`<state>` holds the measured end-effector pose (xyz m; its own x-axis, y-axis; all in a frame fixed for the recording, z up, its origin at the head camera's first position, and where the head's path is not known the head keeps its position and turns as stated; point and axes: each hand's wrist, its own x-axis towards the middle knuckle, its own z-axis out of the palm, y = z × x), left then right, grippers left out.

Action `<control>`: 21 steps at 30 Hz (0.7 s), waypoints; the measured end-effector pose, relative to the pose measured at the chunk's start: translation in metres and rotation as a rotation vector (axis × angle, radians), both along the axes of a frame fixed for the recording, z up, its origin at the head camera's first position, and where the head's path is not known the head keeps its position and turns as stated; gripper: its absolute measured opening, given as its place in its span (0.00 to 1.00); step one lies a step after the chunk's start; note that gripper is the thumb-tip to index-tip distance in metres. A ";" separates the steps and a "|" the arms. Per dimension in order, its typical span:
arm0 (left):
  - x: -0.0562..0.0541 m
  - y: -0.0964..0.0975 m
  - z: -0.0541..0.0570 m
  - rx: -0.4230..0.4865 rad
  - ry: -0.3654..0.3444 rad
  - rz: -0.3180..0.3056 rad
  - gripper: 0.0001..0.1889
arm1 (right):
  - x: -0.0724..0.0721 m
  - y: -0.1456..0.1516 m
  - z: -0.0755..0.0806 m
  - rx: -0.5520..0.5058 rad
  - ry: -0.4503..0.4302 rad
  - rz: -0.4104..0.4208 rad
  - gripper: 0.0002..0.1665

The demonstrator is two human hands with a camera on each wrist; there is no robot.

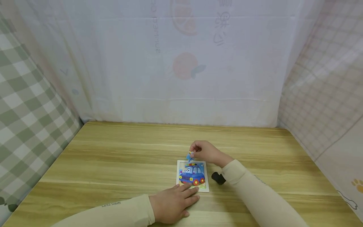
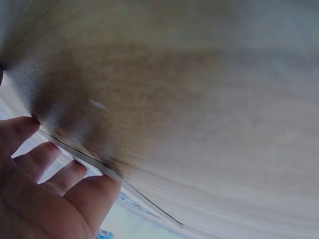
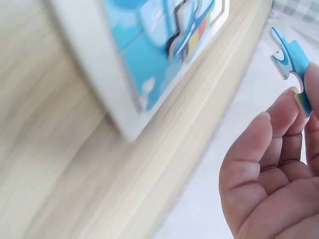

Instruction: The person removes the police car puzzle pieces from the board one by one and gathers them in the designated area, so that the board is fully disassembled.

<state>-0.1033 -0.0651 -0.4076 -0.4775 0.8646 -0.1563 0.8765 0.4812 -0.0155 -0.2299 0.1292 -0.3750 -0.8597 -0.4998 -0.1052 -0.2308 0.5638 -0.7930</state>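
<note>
A square jigsaw puzzle with a white border and a blue cartoon car picture lies on the table. My right hand pinches a small blue puzzle piece between thumb and fingers, just above the puzzle's far edge. In the right wrist view the piece is seen raised, with a curved cutout and a yellow-green end. My left hand lies with fingers spread at the puzzle's near edge, some fingertips over the border. The left wrist view shows those fingers along the thin side of the board.
A small black object lies just right of the puzzle, partly behind the right sleeve. The wooden table ends at a white printed curtain at the back, with checked cloths at the sides.
</note>
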 end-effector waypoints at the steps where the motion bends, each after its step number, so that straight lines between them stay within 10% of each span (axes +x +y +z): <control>1: 0.000 0.000 0.000 0.001 0.001 0.000 0.28 | 0.000 0.004 0.000 0.000 -0.002 -0.006 0.03; 21: 0.004 0.000 -0.001 0.026 0.073 -0.004 0.27 | -0.003 0.083 -0.001 0.017 -0.136 -0.048 0.08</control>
